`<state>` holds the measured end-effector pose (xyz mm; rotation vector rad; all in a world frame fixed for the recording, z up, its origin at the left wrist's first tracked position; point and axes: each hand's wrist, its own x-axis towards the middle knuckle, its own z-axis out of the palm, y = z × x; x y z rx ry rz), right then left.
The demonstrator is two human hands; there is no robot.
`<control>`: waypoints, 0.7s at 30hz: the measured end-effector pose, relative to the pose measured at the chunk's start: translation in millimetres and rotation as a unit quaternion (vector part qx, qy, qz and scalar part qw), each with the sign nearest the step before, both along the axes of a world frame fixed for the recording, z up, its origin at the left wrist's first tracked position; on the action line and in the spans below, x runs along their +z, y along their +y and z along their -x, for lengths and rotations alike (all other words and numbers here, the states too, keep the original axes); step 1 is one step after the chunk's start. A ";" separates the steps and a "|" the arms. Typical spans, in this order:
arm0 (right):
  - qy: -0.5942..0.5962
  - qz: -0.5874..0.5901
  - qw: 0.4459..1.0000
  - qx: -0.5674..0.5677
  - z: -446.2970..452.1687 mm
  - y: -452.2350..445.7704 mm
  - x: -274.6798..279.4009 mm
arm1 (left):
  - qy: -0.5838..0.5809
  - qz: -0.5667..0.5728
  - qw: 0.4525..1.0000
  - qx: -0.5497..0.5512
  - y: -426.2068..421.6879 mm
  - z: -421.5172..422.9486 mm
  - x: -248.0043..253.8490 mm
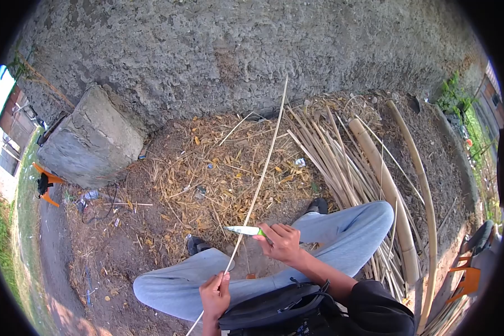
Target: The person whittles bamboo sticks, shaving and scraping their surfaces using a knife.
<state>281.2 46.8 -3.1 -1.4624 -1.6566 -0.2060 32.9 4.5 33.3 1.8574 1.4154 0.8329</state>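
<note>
My left hand (214, 295) is closed around the lower part of a long, thin bamboo strip (261, 175). The strip runs from below my left hand up and away, its far tip in front of the rough wall. In my right hand (281, 242) is a small knife (244, 230) with a green handle, my fingers wrapped round it. The blade points left and crosses the strip above my left hand; whether it touches the strip I cannot tell. My legs in pale blue trousers (341, 235) are bent on either side of the strip.
Split bamboo strips (330, 154) lie heaped at the right, beside a thick bamboo pole (383, 190) and a thinner curved pole (419, 168). Dry leaves and shavings (207, 173) cover the ground. A concrete block (95, 140) stands at left against the wall (252, 50).
</note>
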 end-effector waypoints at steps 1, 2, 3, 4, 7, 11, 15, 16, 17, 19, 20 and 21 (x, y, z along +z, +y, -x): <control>0.001 -0.006 1.000 0.000 -0.6 1.2 -1.4 | 0.004 0.007 1.000 -0.001 0.4 0.1 0.8; 0.003 -0.010 1.000 0.001 0.0 0.8 -2.5 | 0.004 0.008 1.000 -0.002 0.8 -0.2 1.8; 0.003 -0.010 1.000 0.000 0.0 -0.1 -2.1 | 0.016 -0.001 1.000 -0.006 1.9 -1.4 3.0; 0.008 -0.002 1.000 -0.002 -0.9 -0.4 -0.7 | 0.026 -0.011 1.000 -0.010 2.5 -2.1 3.7; 0.039 0.024 0.997 -0.059 -15.7 9.4 -0.4 | 0.028 -0.004 1.000 -0.005 -3.3 3.8 -0.1; 0.051 0.012 0.995 -0.085 -28.7 20.0 -4.0 | 0.045 -0.021 0.999 -0.013 -10.9 10.1 -4.0; 0.039 0.016 0.993 -0.107 -26.3 22.0 2.8 | 0.083 -0.054 0.995 -0.021 -11.5 17.8 -7.7; 0.039 0.015 0.993 -0.107 -32.4 25.6 1.9 | 0.112 -0.067 0.991 -0.027 -14.5 22.8 -8.8; 0.084 0.037 0.982 -0.165 -45.2 32.0 -0.7 | 0.112 -0.067 0.991 -0.027 -19.8 29.8 -11.7; 0.131 0.058 0.964 -0.225 -69.3 41.6 -2.6 | 0.136 -0.090 0.986 -0.026 -32.2 50.1 -20.1; 0.118 0.049 0.967 -0.222 -81.0 44.2 -2.6 | 0.137 -0.090 0.986 -0.028 -39.9 61.0 -24.6; 0.105 0.039 0.969 -0.219 -87.6 44.9 -3.2 | 0.155 -0.072 0.985 -0.032 -46.5 68.3 -24.6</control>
